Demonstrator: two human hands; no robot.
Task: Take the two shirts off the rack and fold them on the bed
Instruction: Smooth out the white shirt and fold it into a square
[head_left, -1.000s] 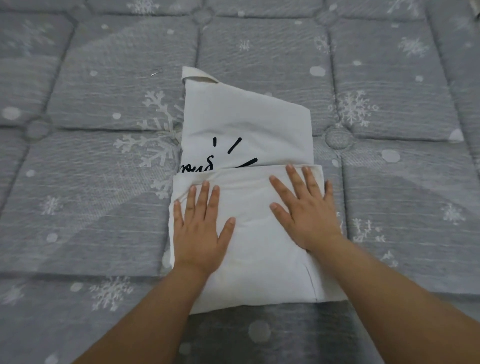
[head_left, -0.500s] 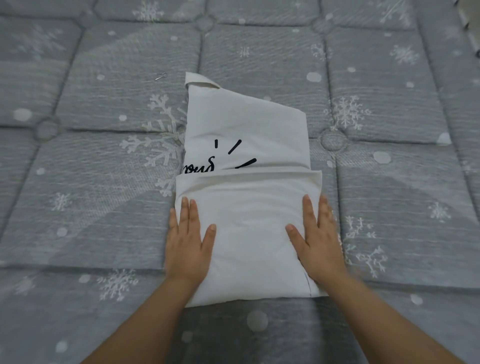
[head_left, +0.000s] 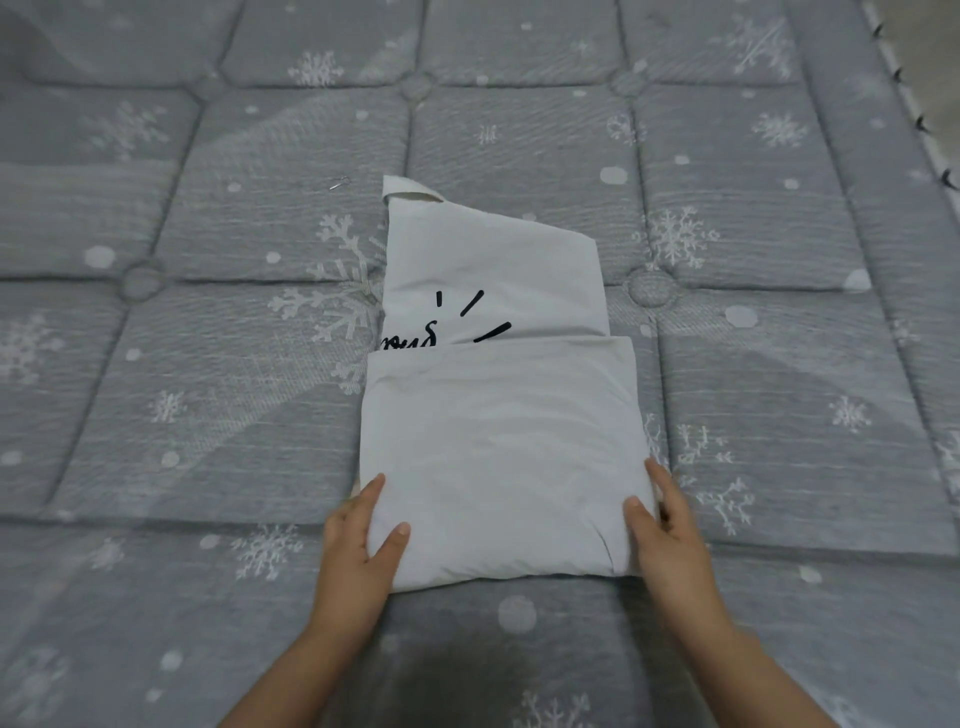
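Shirt (head_left: 498, 457) lies gripped between both hands (head_left: 358, 540) (head_left: 670, 535).

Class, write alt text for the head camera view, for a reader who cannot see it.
Two bare hands grip the near corners of a partly folded white shirt lying on a grey snowflake-patterned mattress: the left hand at the left corner, the right hand at the right. The shirt's far half lies flat, showing black lettering.
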